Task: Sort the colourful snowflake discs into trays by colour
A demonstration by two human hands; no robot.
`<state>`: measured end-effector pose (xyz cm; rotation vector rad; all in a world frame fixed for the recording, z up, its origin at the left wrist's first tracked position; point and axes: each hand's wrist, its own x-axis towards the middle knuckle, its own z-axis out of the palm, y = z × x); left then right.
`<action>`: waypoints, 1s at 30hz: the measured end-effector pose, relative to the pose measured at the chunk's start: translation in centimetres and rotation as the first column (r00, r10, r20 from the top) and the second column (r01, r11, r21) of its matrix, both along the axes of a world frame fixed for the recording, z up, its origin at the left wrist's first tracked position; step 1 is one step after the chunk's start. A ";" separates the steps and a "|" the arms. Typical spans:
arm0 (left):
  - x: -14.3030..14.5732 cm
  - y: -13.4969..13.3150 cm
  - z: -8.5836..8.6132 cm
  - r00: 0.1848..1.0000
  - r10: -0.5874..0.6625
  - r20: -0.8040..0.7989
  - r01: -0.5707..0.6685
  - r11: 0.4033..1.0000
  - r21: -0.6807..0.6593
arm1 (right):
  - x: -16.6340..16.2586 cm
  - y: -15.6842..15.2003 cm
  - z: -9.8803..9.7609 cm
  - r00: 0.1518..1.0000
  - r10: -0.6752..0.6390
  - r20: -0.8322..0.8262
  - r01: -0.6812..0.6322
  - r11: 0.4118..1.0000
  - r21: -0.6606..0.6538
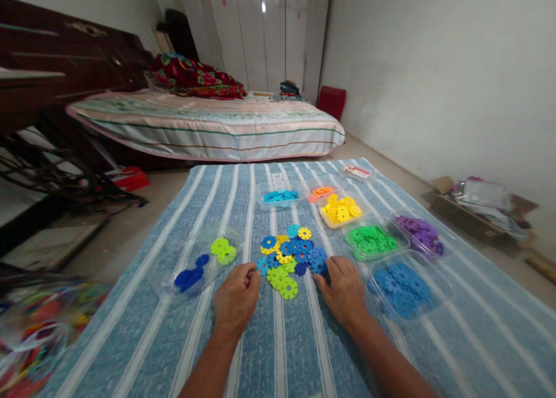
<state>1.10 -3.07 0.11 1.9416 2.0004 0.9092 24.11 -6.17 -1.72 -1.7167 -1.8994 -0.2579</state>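
Note:
A loose pile of notched plastic discs (289, 259) in blue, yellow, light green and light blue lies on the striped cloth between my hands. My left hand (237, 299) is closed at the pile's left edge, thumb and forefinger on a light blue disc (262, 265). On the other side, my right hand (344, 291) has its fingers bent around the near edge of a blue disc (319, 256); its fingertips are partly hidden. Light green discs (288, 288) lie at the near side of the pile. A dark blue disc (300, 268) is beside the right fingertips.
Clear tubs hold sorted discs: light blue (280, 196), orange (322, 191), yellow (341, 210), green (371, 240), purple (420, 234) and blue (403, 289). Dark blue (189, 279) and lime discs (223, 251) sit in clear containers at left. A bed (217, 123) stands beyond.

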 end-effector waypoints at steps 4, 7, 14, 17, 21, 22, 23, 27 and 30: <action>0.0 -0.1 -0.2 1.000 -0.014 0.002 0.014 1.000 -0.010 | -0.2 0.5 0.1 1.000 0.011 -0.007 -0.011 1.000 -0.006; 0.1 -0.3 -0.1 1.000 -0.007 0.002 0.007 1.000 -0.013 | -0.8 1.3 0.5 0.999 0.029 -0.012 -0.029 0.999 -0.017; 0.1 -0.6 -0.1 1.000 -0.013 0.008 0.013 1.000 -0.005 | -2.2 3.0 1.5 0.999 0.032 -0.030 -0.035 0.994 -0.100; 0.0 -0.6 -0.3 1.000 -0.023 0.013 0.023 1.000 0.008 | -2.6 4.7 2.5 1.000 -0.002 -0.015 -0.001 0.982 -0.190; 0.0 -0.7 -0.4 0.999 -0.019 0.030 0.019 1.000 0.013 | -3.2 7.9 4.1 0.996 -0.068 0.050 0.079 0.957 -0.280; 0.0 -0.7 -0.4 0.999 -0.016 0.032 0.016 1.000 0.013 | -3.4 8.7 4.3 0.994 -0.079 0.075 0.098 0.947 -0.306; 0.0 -0.7 -0.4 0.999 -0.016 0.031 0.016 1.000 0.012 | -3.5 9.3 4.5 0.991 -0.085 0.101 0.115 0.935 -0.335; 0.0 -0.9 -0.4 0.999 -0.033 0.017 0.032 0.999 0.028 | -3.8 10.6 4.5 0.985 -0.070 0.157 0.130 0.899 -0.419; -0.1 -1.0 -0.4 0.999 -0.040 0.012 0.039 0.998 0.043 | -3.9 10.6 4.1 0.986 -0.061 0.158 0.123 0.897 -0.425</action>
